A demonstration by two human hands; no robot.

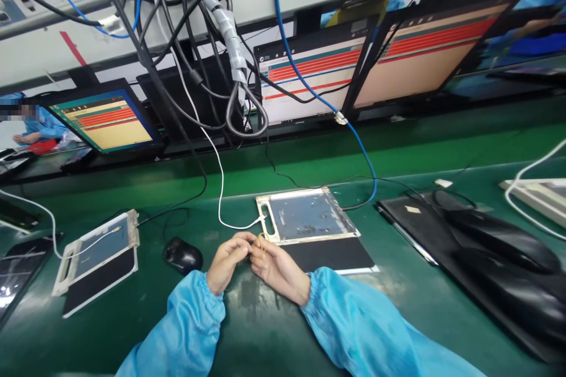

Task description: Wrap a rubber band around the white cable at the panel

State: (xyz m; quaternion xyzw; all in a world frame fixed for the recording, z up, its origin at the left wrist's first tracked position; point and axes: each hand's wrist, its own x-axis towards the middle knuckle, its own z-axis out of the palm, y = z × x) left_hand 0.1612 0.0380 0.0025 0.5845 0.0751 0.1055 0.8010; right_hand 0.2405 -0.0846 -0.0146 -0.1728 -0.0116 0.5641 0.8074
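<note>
My left hand [227,260] and my right hand [279,266] meet just above the green table, both closed in a pinch. Between their fingertips is a thin yellowish loop [264,240] that looks like a rubber band. It curves by my right thumb and forefinger, and my left fingertips press against it. Just beyond my hands lies a pale frame [264,221] with a slotted handle and a scuffed grey-blue panel [309,215]. A white cable [221,188] runs to its left side. A black flat pad [329,254] sits along its near edge.
A black mouse [183,255] lies left of my hands, with a similar framed panel [99,250] beyond it. Black shiny items [504,235] rest on a dark folder [407,230] at right. Cables [230,41] hang in front of monitors [313,76]. Other people in blue sleeves appear behind.
</note>
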